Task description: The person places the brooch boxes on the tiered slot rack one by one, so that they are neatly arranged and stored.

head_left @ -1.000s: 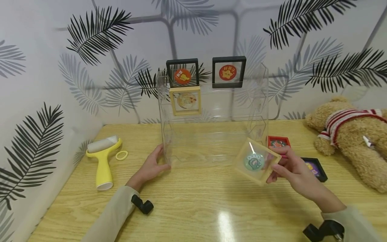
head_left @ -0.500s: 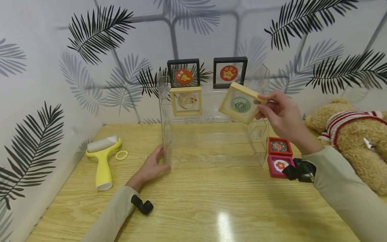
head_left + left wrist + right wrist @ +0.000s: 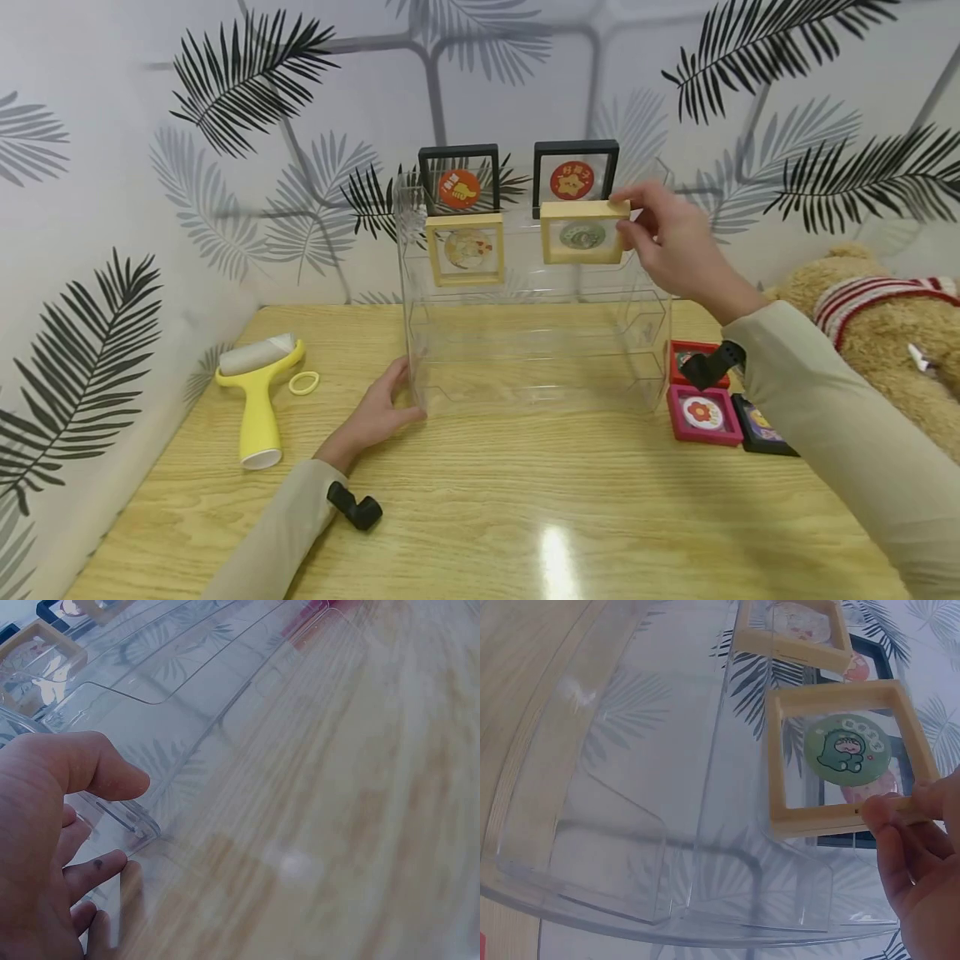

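Note:
My right hand (image 3: pixel 678 246) pinches the right side of a yellow frame (image 3: pixel 585 208) with a green badge, held at the second tier of the clear stepped rack (image 3: pixel 495 393), just below a black frame (image 3: pixel 576 147) with a red star badge. In the right wrist view the green badge (image 3: pixel 847 750) faces the camera, with thumb and fingers on the frame's edge. My left hand (image 3: pixel 375 419) grips the rack's lower left corner; in the left wrist view its thumb (image 3: pixel 112 769) lies over the clear edge. Another black frame (image 3: pixel 459 152) and yellow frame (image 3: pixel 465 221) stand at the rack's left.
On the wooden table right of the rack lie a red frame (image 3: pixel 678 377), a pink frame (image 3: pixel 705 437) and a black frame (image 3: pixel 765 448), partly under my right sleeve. A teddy bear (image 3: pixel 892 333) lies beyond. At left are a yellow lint roller (image 3: pixel 257 408) and a yellow ring (image 3: pixel 303 383).
My right hand has lifted the yellow frame with the green badge from low at the right up to the rack's second tier and levelled it. The left hand has stayed at the corner.

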A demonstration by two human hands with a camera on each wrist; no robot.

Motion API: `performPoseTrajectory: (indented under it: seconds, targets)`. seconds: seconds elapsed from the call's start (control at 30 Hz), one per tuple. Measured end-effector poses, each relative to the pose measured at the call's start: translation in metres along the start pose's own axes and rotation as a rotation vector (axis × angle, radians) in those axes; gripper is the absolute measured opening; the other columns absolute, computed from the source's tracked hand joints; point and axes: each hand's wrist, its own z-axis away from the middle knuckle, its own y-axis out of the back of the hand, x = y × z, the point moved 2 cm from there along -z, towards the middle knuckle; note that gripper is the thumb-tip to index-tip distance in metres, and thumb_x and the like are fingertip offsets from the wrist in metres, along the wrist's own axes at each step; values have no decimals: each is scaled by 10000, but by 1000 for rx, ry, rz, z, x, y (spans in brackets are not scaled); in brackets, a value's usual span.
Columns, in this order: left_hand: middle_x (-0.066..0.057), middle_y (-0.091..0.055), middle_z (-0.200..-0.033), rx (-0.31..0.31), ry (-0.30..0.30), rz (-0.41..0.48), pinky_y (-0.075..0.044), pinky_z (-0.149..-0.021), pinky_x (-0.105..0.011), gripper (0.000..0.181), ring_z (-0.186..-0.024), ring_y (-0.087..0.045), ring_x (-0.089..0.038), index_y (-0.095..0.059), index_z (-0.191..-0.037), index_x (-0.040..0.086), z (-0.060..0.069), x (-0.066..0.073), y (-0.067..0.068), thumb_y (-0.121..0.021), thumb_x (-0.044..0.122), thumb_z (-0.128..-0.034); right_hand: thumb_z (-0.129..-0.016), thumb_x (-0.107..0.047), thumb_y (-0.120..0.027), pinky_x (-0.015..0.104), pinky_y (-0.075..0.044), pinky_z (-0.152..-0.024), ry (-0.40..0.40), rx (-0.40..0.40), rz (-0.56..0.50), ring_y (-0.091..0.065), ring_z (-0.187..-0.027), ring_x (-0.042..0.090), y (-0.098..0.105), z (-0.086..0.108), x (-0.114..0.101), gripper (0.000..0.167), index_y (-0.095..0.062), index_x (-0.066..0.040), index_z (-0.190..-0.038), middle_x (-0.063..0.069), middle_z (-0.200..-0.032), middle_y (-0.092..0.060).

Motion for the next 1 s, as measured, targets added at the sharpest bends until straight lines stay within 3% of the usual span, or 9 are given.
performPoseTrajectory:
  seconds: [0.17, 0.3, 0.47, 0.63, 0.73, 0.8, 0.9, 1.0]
  targets:
    - [-227, -327, -1521, 4, -3, 4, -198, -1146, -563, 809, -1421, -281, -392, -280, -1482, 19, 0, 0, 0, -670, -46, -777, -924, 39, -519, 235, -356, -485, -46, -82, 46, -536, -551, 161, -8, -1, 6, 221, -582, -2, -1132, 129, -731, -654]
    - [-227, -337, -1516, 1, -8, 6, -198, -1146, -563, 804, -1419, -289, -389, -283, -1481, 16, -1, 0, 0, -671, -40, -779, -897, 62, -503, 240, -354, -467, -75, -101, 57, -568, -553, 198, -12, 2, 10, 262, -600, -3, -1132, 165, -753, -677]
    - [-247, -345, -1505, 1, -15, -2, -200, -1135, -585, 801, -1408, -297, -411, -277, -1478, -3, -1, -1, 0, -667, -34, -780, -885, 62, -532, 214, -402, -525, -51, -45, 59, -625, -610, 241, -10, 5, 9, 283, -596, 15, -1157, 188, -834, -649]
    - [-235, -359, -1502, 6, -2, -6, -204, -1136, -581, 805, -1406, -308, -403, -283, -1480, 10, 0, -2, 0, -670, -35, -777, -880, 60, -538, 121, -402, -620, -22, 94, 63, -612, -628, 244, -3, 14, 10, 275, -604, 48, -1147, 181, -873, -605]
    - [-224, -363, -1504, 6, 5, -8, -201, -1141, -575, 802, -1408, -311, -392, -290, -1479, 21, 0, -2, 0, -673, -31, -776, -878, 42, -543, 86, -370, -620, -26, 169, 84, -571, -600, 186, 1, 23, 14, 273, -603, 60, -1144, 184, -829, -611]
    - [-227, -365, -1502, 6, 4, -8, -198, -1141, -575, 796, -1407, -311, -394, -293, -1475, 17, 0, -3, 0, -673, -30, -777, -879, 19, -552, 74, -354, -618, -56, 196, 97, -521, -589, 78, 4, 30, 19, 274, -605, 53, -1145, 172, -773, -611]
    - [-227, -361, -1504, 6, 2, -4, -190, -1145, -572, 791, -1410, -305, -393, -293, -1474, 12, 0, -3, 0, -671, -32, -780, -879, 0, -562, 75, -342, -606, -99, 205, 116, -417, -595, -90, 9, 44, 27, 273, -608, 47, -1143, 159, -700, -603]
    - [-219, -352, -1511, 6, -2, 8, -184, -1152, -559, 793, -1417, -297, -383, -291, -1475, 13, -1, -3, 0, -668, -44, -780, -888, -16, -562, 71, -335, -601, -156, 173, 125, -356, -599, -160, 13, 60, 38, 273, -601, 43, -1152, 165, -767, -603]
